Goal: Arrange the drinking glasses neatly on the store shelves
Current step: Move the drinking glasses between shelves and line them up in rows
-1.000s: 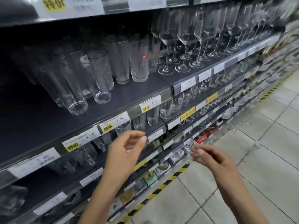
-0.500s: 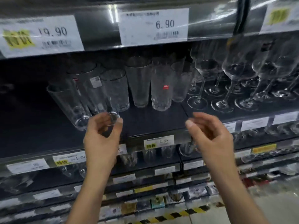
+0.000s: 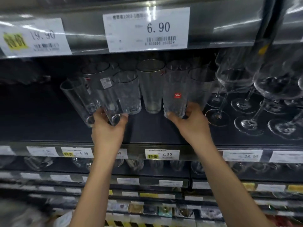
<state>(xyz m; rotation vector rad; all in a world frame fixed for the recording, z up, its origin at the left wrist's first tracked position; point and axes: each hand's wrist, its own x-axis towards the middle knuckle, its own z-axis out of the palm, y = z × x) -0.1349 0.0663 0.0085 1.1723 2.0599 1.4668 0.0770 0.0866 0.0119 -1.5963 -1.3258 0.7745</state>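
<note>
Barely begun, it seems — the left hand curls round the base of a tall glass, the right hand grips the red-labelled tumbler, both on the shelf; neighbouring glasses stand bunched, unaligned — rows left to straighten.

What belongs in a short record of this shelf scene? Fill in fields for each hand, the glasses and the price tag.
Left hand: grips base of stickered clear tumbler
Right hand: grips base of red-logo textured tumbler
Between them: plain tall tumbler on dark shelf
Right side: stemmed wine glasses
Overhead price tag: 6.90
</note>
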